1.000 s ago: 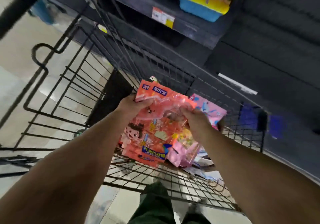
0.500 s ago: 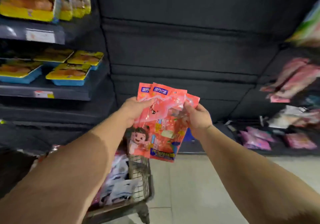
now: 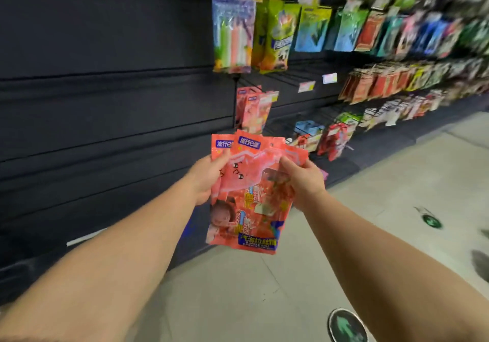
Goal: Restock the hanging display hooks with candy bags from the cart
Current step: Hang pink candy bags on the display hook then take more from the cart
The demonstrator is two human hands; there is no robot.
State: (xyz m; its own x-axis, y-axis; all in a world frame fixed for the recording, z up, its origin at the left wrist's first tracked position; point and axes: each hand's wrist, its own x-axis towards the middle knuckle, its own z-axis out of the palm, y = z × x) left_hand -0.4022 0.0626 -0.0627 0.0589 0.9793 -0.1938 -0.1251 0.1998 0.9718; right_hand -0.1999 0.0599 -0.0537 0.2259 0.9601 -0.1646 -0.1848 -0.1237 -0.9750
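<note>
A small stack of pink-red candy bags [image 3: 254,199] with blue labels and a cartoon face is held upright in front of me. My left hand [image 3: 207,177] grips the stack's upper left edge, thumb on the front. My right hand [image 3: 304,180] pinches its upper right edge. Matching pink-red bags [image 3: 251,109] hang on a hook of the display just beyond and above the stack. The cart is out of view.
A dark slatted wall panel [image 3: 105,103] fills the left. To the right, rows of hanging snack bags [image 3: 383,29] run along the wire display [image 3: 291,77] with price tags. Grey tiled floor [image 3: 370,209] carries green round stickers [image 3: 346,326].
The view has swung right from the cart and shelves to the hanging display. Both hands have carried the bag stack out of the cart, keeping the same grip.
</note>
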